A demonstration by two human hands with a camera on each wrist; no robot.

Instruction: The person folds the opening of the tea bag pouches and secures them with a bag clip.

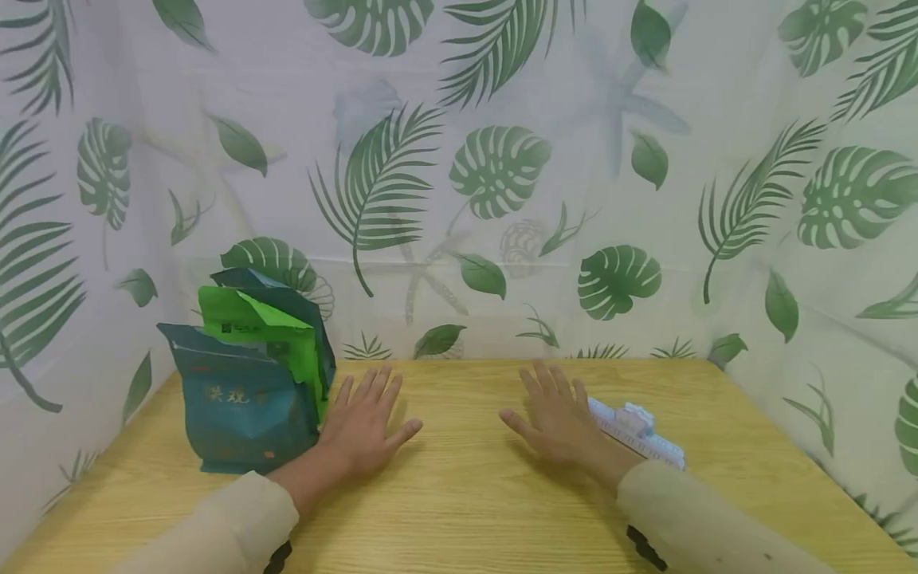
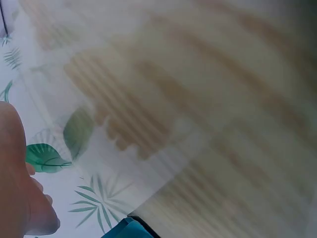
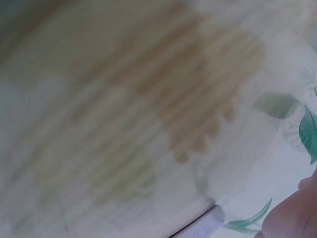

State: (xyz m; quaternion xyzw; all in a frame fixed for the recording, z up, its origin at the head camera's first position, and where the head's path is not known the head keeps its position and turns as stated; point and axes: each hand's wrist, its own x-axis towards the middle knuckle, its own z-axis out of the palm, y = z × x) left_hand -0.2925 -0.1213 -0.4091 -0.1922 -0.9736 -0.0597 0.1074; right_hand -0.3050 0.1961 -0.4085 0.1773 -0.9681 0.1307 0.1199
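Note:
My left hand [image 1: 363,426] is held palm down with spread, straight fingers, just right of a dark teal pouch [image 1: 240,410] with printed characters. Behind that pouch stand a bright green pouch [image 1: 247,317] and another dark teal pouch [image 1: 319,319], partly hidden. My right hand [image 1: 558,420], likewise flat with fingers extended, is beside a long pale lavender clip-like piece [image 1: 634,430] with marks along its edge and a scalloped knob; the forearm covers part of it. Neither hand holds anything. Whether the palms touch the wood cannot be told.
Both hands are over a wooden table [image 1: 459,494]. A white cloth with green leaf prints [image 1: 502,263] hangs behind the table and along both sides. Dark bands show at both wrists, under the pale sleeves [image 1: 237,510].

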